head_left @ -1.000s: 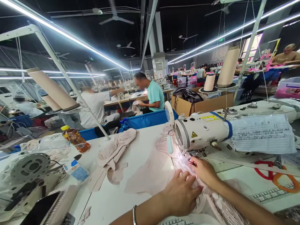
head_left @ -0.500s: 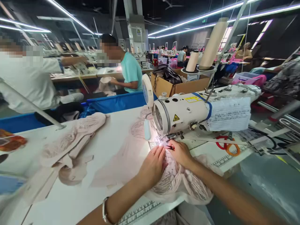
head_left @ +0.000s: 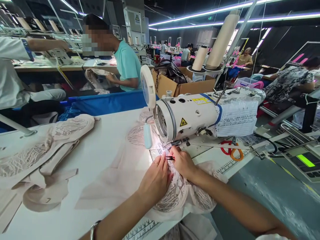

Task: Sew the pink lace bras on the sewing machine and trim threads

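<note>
At the lit needle area of the white sewing machine, my left hand presses its fingers together on a pale pink lace garment. Close beside it, my right hand is closed around small dark thread snips, whose tips point left toward my left fingertips. Gathered lace spills below both hands over the table's front edge, and sheer fabric spreads out to the left. My fingers hide part of the cloth under the needle.
Another pale lace garment lies on the left of the white table. Red and orange-handled scissors rest right of the machine. Thread cones stand behind it, near a cardboard box. A co-worker in a turquoise shirt sits beyond.
My view has turned to the right, so the table and machine appear further left. Both hands stay at the needle area, with the dark snips still in my right hand.
</note>
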Motion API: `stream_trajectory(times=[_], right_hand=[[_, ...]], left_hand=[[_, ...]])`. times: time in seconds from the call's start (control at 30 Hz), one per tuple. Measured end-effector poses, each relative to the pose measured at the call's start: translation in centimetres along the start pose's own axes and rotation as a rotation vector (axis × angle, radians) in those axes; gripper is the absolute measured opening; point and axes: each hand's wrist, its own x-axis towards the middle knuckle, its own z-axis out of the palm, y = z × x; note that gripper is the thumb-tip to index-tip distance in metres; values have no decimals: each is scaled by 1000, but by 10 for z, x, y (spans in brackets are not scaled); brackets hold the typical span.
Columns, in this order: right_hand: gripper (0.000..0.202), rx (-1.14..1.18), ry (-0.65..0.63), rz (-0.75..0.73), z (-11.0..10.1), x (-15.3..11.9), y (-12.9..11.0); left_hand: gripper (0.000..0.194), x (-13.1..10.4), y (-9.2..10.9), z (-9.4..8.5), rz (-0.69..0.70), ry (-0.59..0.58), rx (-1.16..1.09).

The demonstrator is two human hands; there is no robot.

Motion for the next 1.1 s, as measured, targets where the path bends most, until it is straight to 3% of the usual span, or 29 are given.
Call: stream_trajectory(times=[0.3,0.5,0.83,1.1], right_hand=[[12,-58,11,-165,-1,-4,-2],[16,-87,111,-296,2,-11,5],[37,-37,58,-214,1,-10,4],[36,-41,62,-228,-1,-6,4]], left_hand=[[25,4,-9,-5,-47,-12,-120],[45,2,-10,-1,-41,36,-135],[50,-4,-8,8,-101,92,-53],[49,-2,-9,5,-103,107,-20]])
